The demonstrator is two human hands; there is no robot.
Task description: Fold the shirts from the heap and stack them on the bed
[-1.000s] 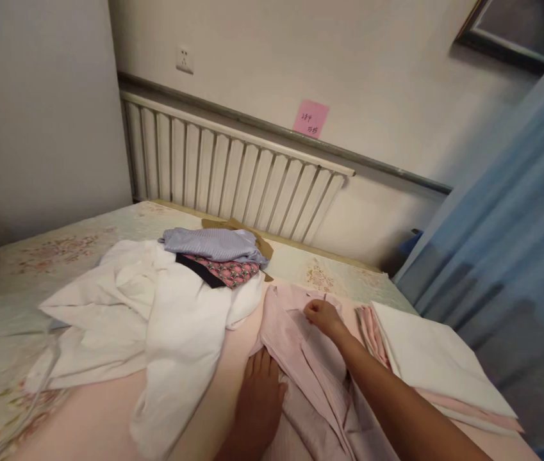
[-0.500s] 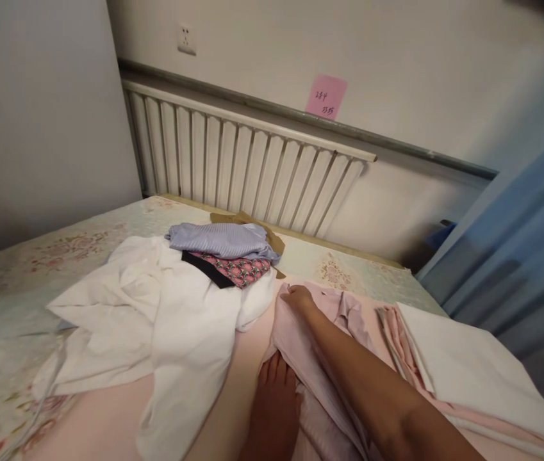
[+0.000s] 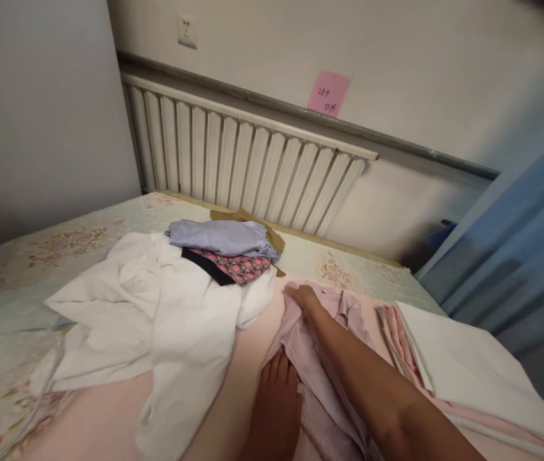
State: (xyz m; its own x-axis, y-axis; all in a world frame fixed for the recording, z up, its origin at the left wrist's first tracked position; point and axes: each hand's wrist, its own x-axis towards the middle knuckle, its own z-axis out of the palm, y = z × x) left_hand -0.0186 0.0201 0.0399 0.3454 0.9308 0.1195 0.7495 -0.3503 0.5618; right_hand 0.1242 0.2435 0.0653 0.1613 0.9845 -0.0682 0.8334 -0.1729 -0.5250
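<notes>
A pale pink, finely striped shirt [image 3: 322, 378] lies spread on the pink sheet in front of me, with folds and a small button at its far end. My right hand [image 3: 302, 296] reaches in from the right and grips the shirt's far left corner, its fingers bent onto the cloth. Nearer to me, my left hand [image 3: 275, 397] lies palm down at the shirt's left edge. Its fingers are stretched out, with the tips meeting the edge of the cloth. The right forearm covers part of the shirt.
To the left is a rumpled white garment [image 3: 189, 326], topped by a blue striped cloth [image 3: 223, 237] and a red patterned cloth [image 3: 240, 266]. Folded white and pink linen [image 3: 473, 352] lies right. A radiator [image 3: 233, 150] stands behind the bed; a blue curtain [image 3: 521, 269] hangs at right.
My right hand has shifted very slightly to the right on the shirt's corner. The left hand stays nearly where it was.
</notes>
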